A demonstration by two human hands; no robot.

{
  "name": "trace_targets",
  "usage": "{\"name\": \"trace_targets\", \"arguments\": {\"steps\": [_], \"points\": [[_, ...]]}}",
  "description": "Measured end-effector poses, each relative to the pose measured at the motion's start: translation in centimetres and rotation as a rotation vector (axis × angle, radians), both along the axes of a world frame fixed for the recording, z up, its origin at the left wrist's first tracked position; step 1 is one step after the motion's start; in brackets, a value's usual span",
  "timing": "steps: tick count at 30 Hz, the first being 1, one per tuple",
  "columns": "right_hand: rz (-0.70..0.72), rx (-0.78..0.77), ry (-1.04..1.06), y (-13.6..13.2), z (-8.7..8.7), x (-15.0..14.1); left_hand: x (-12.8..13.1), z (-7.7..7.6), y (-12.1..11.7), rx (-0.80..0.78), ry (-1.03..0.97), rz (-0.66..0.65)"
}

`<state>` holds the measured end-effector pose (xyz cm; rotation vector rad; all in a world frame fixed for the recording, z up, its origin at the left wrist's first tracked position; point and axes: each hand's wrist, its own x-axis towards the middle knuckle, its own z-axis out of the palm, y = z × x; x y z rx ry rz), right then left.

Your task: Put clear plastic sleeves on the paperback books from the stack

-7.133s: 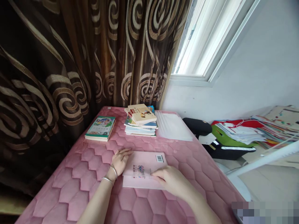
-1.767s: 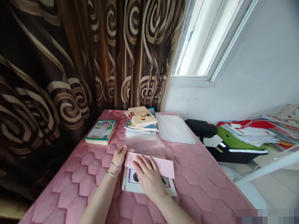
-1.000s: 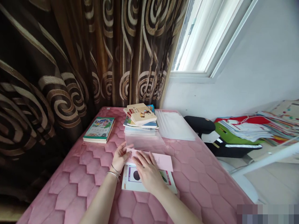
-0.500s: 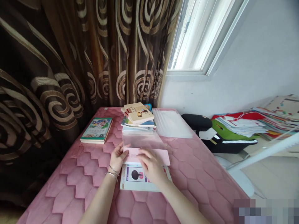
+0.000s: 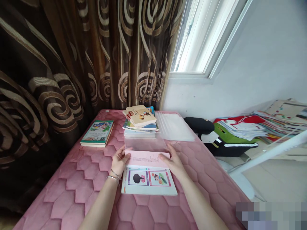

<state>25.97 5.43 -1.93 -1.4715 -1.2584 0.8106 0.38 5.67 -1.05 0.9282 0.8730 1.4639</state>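
Observation:
A book [image 5: 149, 188] lies open in front of me, with two framed pictures on its white page. Its pink page [image 5: 144, 158], printed with small text, stands raised along the far side. My left hand [image 5: 119, 162] grips the left edge of this page, thumb on top and fingers behind. At the opposite edge, my right hand [image 5: 176, 163] has its thumb on the page and its fingers behind it. A clear plastic sleeve [image 5: 145, 143] extends from behind the pink page toward the book pile; how far it wraps the book is hidden.
Beyond the sleeve is a pile of books [image 5: 141, 116]. Green-edged books [image 5: 97, 133] lie at the left on the pink quilted surface [image 5: 79, 182]. Clear plastic sheets [image 5: 178, 127] rest at the back right. Past the right edge are a black armrest [image 5: 199, 125] and stacked papers [image 5: 242, 129].
My right hand has moved from the middle of the pink page to its right edge, uncovering the printed text and the right-hand picture. My left hand keeps its hold.

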Motion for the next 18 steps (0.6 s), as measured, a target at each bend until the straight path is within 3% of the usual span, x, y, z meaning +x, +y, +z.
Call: {"name": "trace_targets", "arguments": {"steps": [4, 18], "points": [[0.062, 0.029, 0.175, 0.42, -0.32, -0.27, -0.02, -0.18, 0.00, -0.002, -0.010, 0.008], [0.028, 0.067, 0.207, 0.52, -0.40, -0.70, 0.31, -0.14, 0.30, 0.014, 0.060, 0.070]]}}
